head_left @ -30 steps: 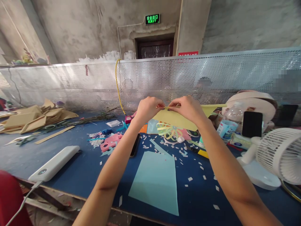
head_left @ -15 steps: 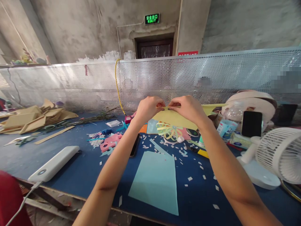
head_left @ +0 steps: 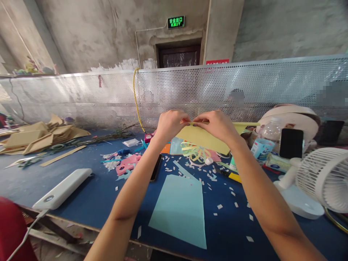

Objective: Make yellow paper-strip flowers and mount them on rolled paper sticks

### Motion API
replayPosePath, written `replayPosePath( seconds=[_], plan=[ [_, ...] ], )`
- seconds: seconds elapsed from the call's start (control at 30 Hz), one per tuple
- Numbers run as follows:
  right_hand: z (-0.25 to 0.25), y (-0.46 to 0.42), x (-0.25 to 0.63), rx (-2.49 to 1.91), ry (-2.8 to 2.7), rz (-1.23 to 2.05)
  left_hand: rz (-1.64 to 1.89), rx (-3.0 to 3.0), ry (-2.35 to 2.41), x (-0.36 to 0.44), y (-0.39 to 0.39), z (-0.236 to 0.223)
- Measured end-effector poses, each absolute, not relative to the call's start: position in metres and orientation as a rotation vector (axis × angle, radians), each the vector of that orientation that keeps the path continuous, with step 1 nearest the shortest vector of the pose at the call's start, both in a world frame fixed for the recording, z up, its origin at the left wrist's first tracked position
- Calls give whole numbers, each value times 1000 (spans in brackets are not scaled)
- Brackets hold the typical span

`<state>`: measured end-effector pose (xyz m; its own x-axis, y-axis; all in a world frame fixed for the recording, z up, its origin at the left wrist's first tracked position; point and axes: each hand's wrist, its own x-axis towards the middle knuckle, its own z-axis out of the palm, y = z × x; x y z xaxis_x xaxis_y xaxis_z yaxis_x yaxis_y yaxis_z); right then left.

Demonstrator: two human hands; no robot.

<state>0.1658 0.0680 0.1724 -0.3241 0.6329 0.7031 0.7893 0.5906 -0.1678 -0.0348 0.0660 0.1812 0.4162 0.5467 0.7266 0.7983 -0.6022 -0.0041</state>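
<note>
A sheet of yellow paper is held up above the far part of the table, pinched along its top edge by both hands. My left hand grips the edge between thumb and fingers. Close beside it, my right hand pinches the same edge, which looks folded or rolled and runs on to the right. Beneath the paper stands a looped ornament of yellow and green paper strips. A light blue paper sheet lies flat nearer to me.
White paper scraps litter the blue table. A power bank lies left, a black phone by my left forearm. A yellow-handled cutter rests near my right forearm. Right stands a white fan; a perforated metal screen closes the back.
The yellow paper's right end has dropped slightly and swung a little left, its edge now looking flatter. Both hands keep their pinch, with only small finger shifts.
</note>
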Motion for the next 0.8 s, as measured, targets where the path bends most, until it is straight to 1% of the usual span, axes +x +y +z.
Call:
replayPosePath(
  seconds=[0.27, 0.5, 0.8],
  plan=[
    [173, 67, 166, -1119, -2061, -272, -974, -2322, -1119, -35, 72, 177],
    [171, 69, 166, -1115, -2052, -365, -889, -2401, -1180, -34, 69, 177],
    [172, 70, 166, -1117, -2072, -283, -949, -2344, -1161, -34, 69, 178]
  ],
)
